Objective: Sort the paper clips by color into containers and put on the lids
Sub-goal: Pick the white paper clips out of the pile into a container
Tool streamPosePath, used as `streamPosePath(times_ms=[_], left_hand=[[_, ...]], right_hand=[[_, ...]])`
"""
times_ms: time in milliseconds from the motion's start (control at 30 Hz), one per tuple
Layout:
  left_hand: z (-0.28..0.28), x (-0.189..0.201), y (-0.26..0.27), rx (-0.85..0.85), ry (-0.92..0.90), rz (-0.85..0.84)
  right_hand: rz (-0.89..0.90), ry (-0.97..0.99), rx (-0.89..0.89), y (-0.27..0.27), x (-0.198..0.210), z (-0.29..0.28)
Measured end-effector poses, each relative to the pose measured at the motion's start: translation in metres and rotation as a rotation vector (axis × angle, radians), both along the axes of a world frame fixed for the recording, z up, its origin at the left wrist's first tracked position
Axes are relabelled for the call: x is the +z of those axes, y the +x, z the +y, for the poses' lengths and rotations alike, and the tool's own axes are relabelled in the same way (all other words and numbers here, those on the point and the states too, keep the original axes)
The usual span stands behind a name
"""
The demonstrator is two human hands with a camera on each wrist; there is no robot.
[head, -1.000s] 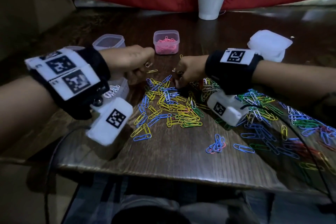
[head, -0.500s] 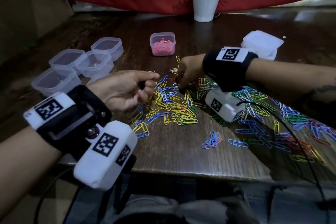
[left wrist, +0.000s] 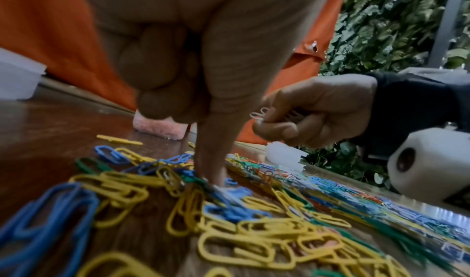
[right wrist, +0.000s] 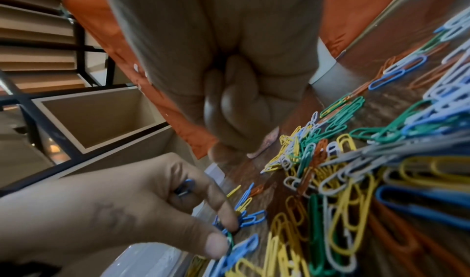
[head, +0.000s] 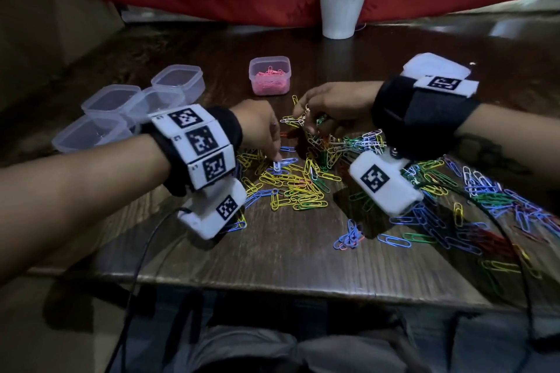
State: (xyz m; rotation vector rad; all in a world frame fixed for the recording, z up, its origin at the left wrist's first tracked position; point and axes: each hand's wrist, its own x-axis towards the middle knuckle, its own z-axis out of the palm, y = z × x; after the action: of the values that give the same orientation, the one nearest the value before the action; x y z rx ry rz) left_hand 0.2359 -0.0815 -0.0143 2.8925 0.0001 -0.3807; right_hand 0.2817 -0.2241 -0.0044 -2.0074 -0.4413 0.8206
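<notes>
1. The left hand [head: 260, 127] reaches down into the mixed heap of paper clips [head: 303, 185] on the tabletop [head: 272, 254], thumb and forefinger pinching at a blue clip [head: 285, 163], other fingers curled with another blue clip tucked in them (seen from the right wrist).
2. The right hand [head: 330, 106] hovers just above the heap, fingers closed on a few white clips [head: 292, 121].
3. A container of pink clips [head: 269, 76] stands open beyond the hands.
4. Four clear containers [head: 127, 109] sit clustered at the left, well apart from the heap.
5. A white stack of lids [head: 436, 65] lies behind the right wrist.
</notes>
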Motion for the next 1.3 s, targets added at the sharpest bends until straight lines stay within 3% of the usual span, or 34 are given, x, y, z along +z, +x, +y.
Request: streamPosePath(times_ms=[167,367,633,933,1100,1300], left_hand=[[-0.002,-0.003,0.0,-0.108,0.054,-0.012],[-0.002,0.002,-0.006,-0.215,0.165,-0.013],[0.002,-0.004,-0.004,-0.196,0.082,-0.03],[0.01,-0.009,0.004,-0.162,-0.033,0.134],[0.017,0.003,-0.005,-0.035,-0.265,0.129],[0.03,0.015,-0.007,0.048,-0.199,0.126]], right_hand=[[-0.143,-0.167,0.023,0.004,-0.005,-0.004],[-0.486,-0.449,0.337,-0.008,-0.014,0.01],[-0.689,-0.586,0.43,-0.015,-0.018,0.023],[-0.416,-0.531,0.392,-0.007,-0.017,0.007],[-0.236,-0.35,0.298,0.0,-0.016,-0.001],[-0.175,-0.293,0.337,0.002,-0.017,-0.005]])
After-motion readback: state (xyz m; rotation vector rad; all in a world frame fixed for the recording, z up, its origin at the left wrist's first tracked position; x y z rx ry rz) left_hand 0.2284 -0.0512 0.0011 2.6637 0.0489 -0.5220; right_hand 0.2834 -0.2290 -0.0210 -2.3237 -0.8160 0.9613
